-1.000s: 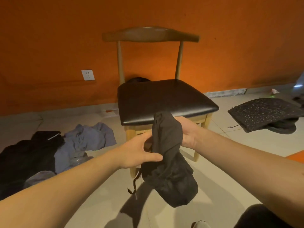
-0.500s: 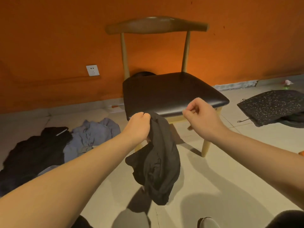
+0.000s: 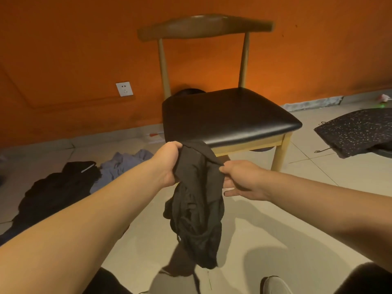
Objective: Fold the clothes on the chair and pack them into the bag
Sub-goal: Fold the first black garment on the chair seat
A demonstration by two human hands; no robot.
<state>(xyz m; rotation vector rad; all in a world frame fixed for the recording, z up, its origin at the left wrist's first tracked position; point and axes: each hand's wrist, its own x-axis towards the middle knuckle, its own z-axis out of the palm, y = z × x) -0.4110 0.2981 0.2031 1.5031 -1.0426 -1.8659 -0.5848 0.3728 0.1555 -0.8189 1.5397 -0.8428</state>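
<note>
At the near edge of the pale tiled floor (image 3: 275, 240) a grey shoe toe (image 3: 274, 285) shows, right of centre. Both bare forearms reach away from it toward the middle of the scene.

Between them hangs a crumpled black fabric garment (image 3: 197, 209), bunched and drooping above the floor with a thin cord trailing from its lower part. The left hand (image 3: 167, 164) has its fingers curled tight round the garment's upper left edge. The right hand (image 3: 241, 179) pinches the upper right edge between thumb and fingers. The two hands are near each other, and the cloth is drawn into a short band between them.

Just beyond the hands stands a wooden chair with a black padded seat (image 3: 229, 115) and a curved backrest. The garment's top edge lies just in front of the seat's near left corner.

On the floor to the left lies a heap of black clothing (image 3: 53, 192), touching a rumpled blue-grey garment (image 3: 121, 166) on its far right side. Far right, a dark speckled fabric piece (image 3: 356, 130) lies flat on the tiles.

Behind everything is an orange wall (image 3: 63, 39) with a white wall socket (image 3: 124, 89) left of the chair.
</note>
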